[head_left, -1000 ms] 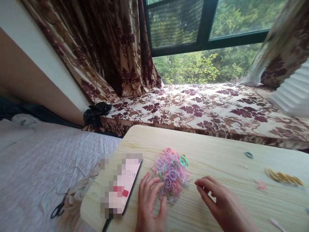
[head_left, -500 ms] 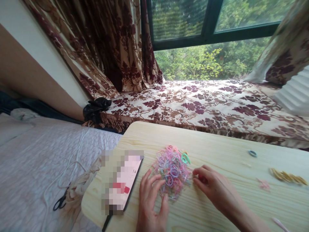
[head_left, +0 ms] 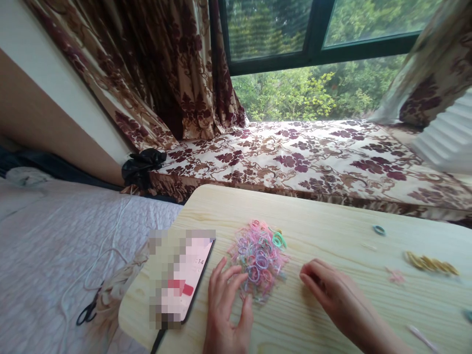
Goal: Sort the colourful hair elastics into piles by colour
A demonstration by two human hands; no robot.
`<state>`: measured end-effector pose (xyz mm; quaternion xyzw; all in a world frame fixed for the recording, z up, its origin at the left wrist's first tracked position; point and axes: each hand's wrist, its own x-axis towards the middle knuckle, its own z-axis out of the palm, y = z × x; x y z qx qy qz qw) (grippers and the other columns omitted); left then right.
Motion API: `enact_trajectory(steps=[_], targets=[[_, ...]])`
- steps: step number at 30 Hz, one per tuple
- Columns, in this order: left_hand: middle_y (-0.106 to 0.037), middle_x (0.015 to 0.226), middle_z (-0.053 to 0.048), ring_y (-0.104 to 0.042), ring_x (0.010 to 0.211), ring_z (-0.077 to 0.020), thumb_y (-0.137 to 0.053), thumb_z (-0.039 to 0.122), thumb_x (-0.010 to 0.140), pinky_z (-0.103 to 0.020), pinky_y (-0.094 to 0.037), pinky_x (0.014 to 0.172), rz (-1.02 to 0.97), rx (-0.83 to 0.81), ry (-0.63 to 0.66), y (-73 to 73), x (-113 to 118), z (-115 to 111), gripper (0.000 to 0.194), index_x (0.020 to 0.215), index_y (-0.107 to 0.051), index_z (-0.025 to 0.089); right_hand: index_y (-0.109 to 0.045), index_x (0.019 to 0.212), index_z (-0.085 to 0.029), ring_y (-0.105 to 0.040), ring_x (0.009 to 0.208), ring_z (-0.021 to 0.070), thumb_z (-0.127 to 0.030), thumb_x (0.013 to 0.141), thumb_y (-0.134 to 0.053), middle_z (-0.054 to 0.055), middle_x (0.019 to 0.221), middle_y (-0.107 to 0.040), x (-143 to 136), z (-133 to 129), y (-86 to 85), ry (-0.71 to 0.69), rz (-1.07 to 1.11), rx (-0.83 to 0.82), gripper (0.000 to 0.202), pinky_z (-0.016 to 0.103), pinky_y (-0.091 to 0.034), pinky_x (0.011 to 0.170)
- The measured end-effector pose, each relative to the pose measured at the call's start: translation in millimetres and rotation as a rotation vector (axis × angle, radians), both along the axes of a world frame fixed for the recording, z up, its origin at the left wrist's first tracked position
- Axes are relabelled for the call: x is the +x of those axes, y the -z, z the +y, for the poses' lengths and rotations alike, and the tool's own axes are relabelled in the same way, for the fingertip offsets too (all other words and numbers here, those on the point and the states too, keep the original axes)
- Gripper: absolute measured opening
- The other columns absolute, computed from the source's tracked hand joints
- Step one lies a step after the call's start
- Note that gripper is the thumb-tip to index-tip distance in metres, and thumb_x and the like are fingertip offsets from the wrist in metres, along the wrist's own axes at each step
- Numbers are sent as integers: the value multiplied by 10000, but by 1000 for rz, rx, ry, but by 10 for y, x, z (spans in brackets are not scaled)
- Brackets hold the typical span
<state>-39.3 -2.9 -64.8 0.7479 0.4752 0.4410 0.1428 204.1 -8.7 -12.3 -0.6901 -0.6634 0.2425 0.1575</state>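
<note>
A loose heap of small coloured elastic bands (head_left: 260,260), mostly pink and purple with a green coil on its right, lies on the pale wooden table (head_left: 221,206). My left hand (head_left: 228,300) rests at the heap's left edge, fingers apart and curved round its near side. Just right of the heap, apart from it, my right hand (head_left: 324,285) has thumb and fingertips pinched together. Whatever is between those fingertips, if anything, is too small to make out.
Left of the heap lies a phone (head_left: 190,280) with a cable. To the right are a row of yellow bands (head_left: 431,263), a few pink bands (head_left: 396,275), a blue-grey ring (head_left: 379,230) and a pale strip (head_left: 420,337). A bed (head_left: 92,221) adjoins the table's left side.
My right hand has drawn away from the heap's right edge, with its fingertips closer together. My left hand stays beside the heap. The whole view has shifted slightly.
</note>
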Motion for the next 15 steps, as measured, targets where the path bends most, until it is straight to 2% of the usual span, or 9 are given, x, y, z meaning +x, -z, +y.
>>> enact_trajectory(steps=[3,9,15], targets=[[-633,1212,-68,-466,1342,-264,-544,114,882,-453,-500,1025,63,39,63,17,-34,9,341,1189,-596,251,-574,725,-240,-596,596,159,-367,919,-397,15,673,-648,51,-138,-29,55,66,56,291,280,-456,600],[-638,1199,-59,-468,1335,-270,-531,151,906,-465,-434,1066,2,17,30,48,-21,17,287,1159,-613,257,-590,763,-258,-600,601,140,-425,959,-423,-7,699,-651,202,-521,-65,187,69,135,307,249,-469,594],[-637,1193,-47,-474,1324,-261,-533,163,910,-439,-409,1072,22,40,47,57,-20,22,277,1157,-612,262,-651,821,-289,-678,687,150,-525,908,-491,-9,796,-721,683,-1010,-10,348,-31,161,298,224,-525,641]])
